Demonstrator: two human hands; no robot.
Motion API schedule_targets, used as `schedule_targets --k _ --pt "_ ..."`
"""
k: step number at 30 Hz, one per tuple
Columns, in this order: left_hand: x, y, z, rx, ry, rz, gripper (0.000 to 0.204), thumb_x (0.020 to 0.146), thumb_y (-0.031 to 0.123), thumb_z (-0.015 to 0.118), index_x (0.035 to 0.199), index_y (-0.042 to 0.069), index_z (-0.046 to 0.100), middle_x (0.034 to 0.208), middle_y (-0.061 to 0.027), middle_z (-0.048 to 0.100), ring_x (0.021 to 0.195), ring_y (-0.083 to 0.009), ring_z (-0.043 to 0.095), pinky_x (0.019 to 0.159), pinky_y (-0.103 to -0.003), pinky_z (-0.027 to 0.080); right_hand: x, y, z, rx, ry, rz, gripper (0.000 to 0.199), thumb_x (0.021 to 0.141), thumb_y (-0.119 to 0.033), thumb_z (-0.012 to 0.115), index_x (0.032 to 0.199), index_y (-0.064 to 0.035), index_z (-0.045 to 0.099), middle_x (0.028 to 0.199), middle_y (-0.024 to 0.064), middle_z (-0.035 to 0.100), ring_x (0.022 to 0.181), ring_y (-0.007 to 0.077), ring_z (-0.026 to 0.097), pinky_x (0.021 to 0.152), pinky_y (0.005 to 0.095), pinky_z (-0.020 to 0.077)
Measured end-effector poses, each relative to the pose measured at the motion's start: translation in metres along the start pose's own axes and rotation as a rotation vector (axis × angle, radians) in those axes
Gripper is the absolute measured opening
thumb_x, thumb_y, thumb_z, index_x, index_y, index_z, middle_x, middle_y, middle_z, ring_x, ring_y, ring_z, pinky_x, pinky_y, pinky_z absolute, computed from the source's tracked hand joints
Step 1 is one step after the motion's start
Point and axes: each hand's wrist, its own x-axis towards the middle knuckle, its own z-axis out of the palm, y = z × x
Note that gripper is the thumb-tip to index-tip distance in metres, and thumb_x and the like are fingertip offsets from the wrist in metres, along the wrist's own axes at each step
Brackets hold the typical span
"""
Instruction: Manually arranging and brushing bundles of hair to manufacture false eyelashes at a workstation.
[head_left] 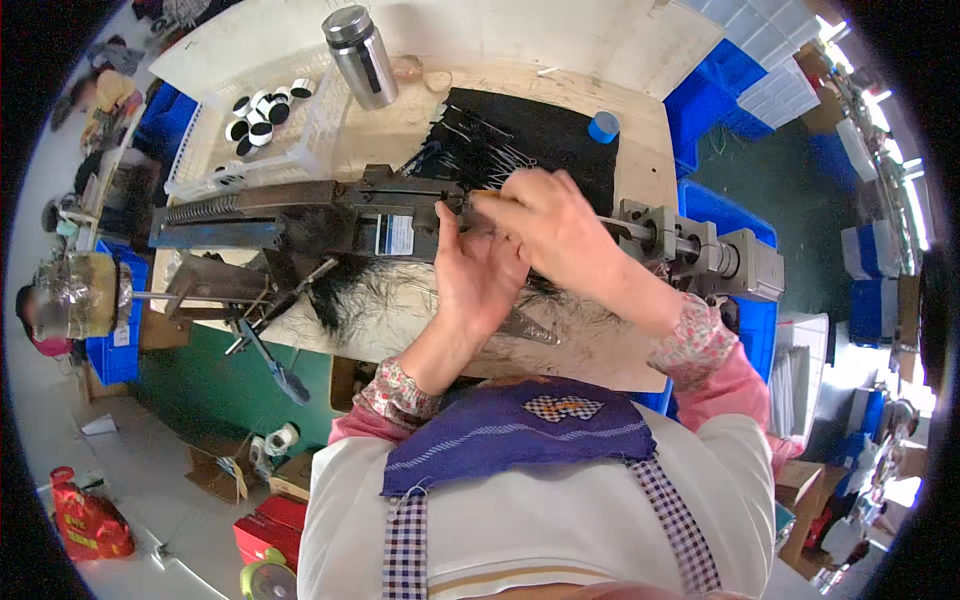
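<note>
My left hand (472,280) is at the middle of a long dark metal machine (300,212), palm turned up and thumb raised against the machine's edge. Its other fingers are mostly covered by my right hand (560,222), which crosses over from the right with fingers bent together in a pinch. What sits between those fingertips is too small to make out. A thin metal rod (622,224) runs from near my right hand to the machine's grey clamp blocks (660,232). Below my hands, loose black bristles (385,300) are scattered over the wooden bench (420,345).
Behind the machine lies a black cloth (570,150) with several thin wire pieces (485,140) and a blue round roll (603,127). A steel flask (362,60) stands beside a white basket (190,160) of black-and-white caps (262,112). Blue crates (700,100) stand at the right.
</note>
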Motion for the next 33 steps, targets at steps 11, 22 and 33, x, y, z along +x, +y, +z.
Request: schedule_targets --k 11,22,33 --pt "-0.007 -0.003 0.003 0.123 0.000 0.149 0.071 0.094 0.059 0.035 0.126 -0.004 0.041 0.131 -0.0146 0.046 0.127 -0.0259 0.041 0.113 -0.038 0.027 0.014 0.023 -0.008 0.100 -0.052 0.162 0.012 0.077 -0.015 0.064 0.087 -0.0118 0.071 0.076 0.0043 0.060 0.081 0.0221 0.059 0.079 0.0372 0.0388" --pt "-0.004 0.003 0.008 0.080 0.023 0.086 0.071 0.094 0.055 0.039 0.124 -0.009 0.037 0.131 -0.0181 0.044 0.128 -0.0284 0.039 0.113 -0.039 0.027 0.009 0.026 -0.006 -0.033 -0.032 0.089 0.014 0.073 -0.014 0.067 0.086 -0.0119 0.071 0.074 0.0043 0.060 0.075 0.0224 0.060 0.075 0.0366 0.0395" --pt "-0.002 0.006 0.004 0.083 0.009 0.084 0.066 0.095 0.054 0.038 0.123 -0.006 0.038 0.131 -0.0164 0.043 0.125 -0.0283 0.041 0.111 -0.040 0.029 0.009 0.027 -0.009 -0.003 -0.107 0.122 0.017 0.078 -0.018 0.065 0.094 -0.0139 0.070 0.081 0.0056 0.059 0.085 0.0230 0.059 0.083 0.0397 0.0390"
